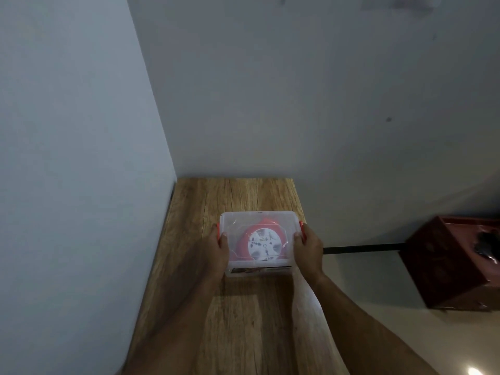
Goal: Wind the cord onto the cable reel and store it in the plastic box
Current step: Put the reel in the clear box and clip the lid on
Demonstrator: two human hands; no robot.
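A clear plastic box (244,220) with a see-through lid and orange side latches rests on a wooden table (243,320). Through the lid I see the red cable reel (261,246) with its white round face lying flat inside. My left hand (217,253) grips the box's left end with the thumb on the lid beside the left latch. My right hand (308,250) holds the right end in the same way, thumb on the lid and fingers over the right latch. No loose cord shows outside the box.
The table stands in a corner, with a grey wall (81,158) along its left side and another behind it. A dark red wooden cabinet (454,263) stands to the right on the floor, past the table's right edge.
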